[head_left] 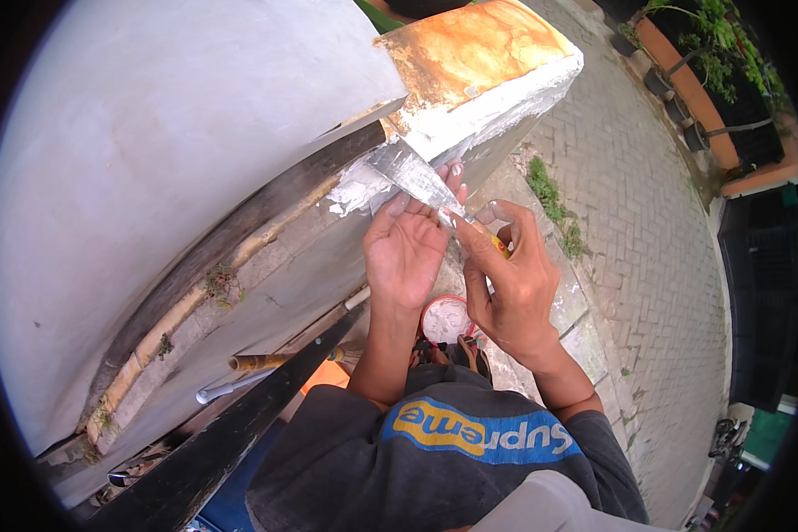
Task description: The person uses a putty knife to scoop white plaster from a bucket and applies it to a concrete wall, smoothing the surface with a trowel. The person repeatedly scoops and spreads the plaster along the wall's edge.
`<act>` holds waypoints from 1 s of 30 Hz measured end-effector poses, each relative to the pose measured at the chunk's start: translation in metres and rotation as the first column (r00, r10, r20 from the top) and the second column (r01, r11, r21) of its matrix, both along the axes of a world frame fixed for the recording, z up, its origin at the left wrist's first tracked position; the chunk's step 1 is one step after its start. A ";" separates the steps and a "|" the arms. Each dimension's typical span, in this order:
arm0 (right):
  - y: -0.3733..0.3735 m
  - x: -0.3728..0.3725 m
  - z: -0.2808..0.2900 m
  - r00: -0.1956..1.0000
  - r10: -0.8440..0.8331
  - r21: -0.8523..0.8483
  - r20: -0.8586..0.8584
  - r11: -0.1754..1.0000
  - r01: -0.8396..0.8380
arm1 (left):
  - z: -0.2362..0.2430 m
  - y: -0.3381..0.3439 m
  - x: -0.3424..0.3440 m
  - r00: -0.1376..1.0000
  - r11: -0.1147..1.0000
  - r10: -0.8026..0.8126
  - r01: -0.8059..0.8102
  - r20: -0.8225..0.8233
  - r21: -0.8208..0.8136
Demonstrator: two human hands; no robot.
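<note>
My right hand (516,288) is closed around the yellow handle of a putty knife (414,176). White paste smears the broad metal blade, and its tip rests against the wall ledge near the pillar corner. My left hand (410,253) is open, palm up with fingers stretched out, just under and beside the blade; white smudges mark its fingertips. Wet white putty (360,188) sits on the ledge left of the blade. Fresh white coating covers the side edge of the pillar (496,97), whose top is stained orange. Below my hands stands a red-rimmed bucket (446,319) of white putty.
A smooth grey wall (195,106) fills the left, with a dark mossy ledge (230,213) along it. A black beam (239,434) slants at lower left near a bamboo pole (262,362). Paving (643,222) and potted plants (661,82) lie to the right.
</note>
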State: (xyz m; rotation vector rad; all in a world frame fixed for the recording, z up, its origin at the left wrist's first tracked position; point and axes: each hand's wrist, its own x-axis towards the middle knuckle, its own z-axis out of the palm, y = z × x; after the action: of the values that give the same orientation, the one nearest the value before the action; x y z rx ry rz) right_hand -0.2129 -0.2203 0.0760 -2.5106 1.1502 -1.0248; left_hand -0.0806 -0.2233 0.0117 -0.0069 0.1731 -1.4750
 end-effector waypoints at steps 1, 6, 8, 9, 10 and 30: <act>0.003 0.004 -0.003 1.000 -0.002 -0.005 -0.010 1.000 0.002 | 0.000 0.000 0.000 1.000 1.000 0.002 -0.002 0.009 0.023; 0.005 0.004 -0.015 1.000 0.014 -0.053 0.006 0.999 -0.013 | 0.001 0.000 0.000 1.000 1.000 0.003 -0.003 0.013 0.001; 0.008 -0.001 -0.011 0.999 0.015 -0.001 -0.028 1.000 -0.015 | 0.002 0.001 0.001 1.000 1.000 0.000 0.000 -0.016 0.003; 0.010 -0.004 -0.008 0.999 0.016 0.024 -0.047 1.000 -0.014 | 0.002 0.001 0.001 0.999 1.000 -0.004 0.004 -0.036 0.006; 0.011 -0.006 -0.006 0.998 0.019 0.036 -0.064 0.999 -0.017 | 0.003 0.001 0.001 0.998 1.000 -0.008 0.009 -0.057 0.010; -0.004 -0.063 -0.009 0.919 -0.090 0.056 0.383 0.996 0.075 | 0.015 -0.006 -0.001 0.995 0.985 0.033 -0.048 0.095 0.164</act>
State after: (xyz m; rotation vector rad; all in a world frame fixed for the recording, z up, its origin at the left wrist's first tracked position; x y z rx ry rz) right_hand -0.2756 -0.2245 0.0671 -2.1102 1.1454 -1.4227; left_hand -0.0820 -0.2293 0.0264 0.1912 0.2195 -1.4132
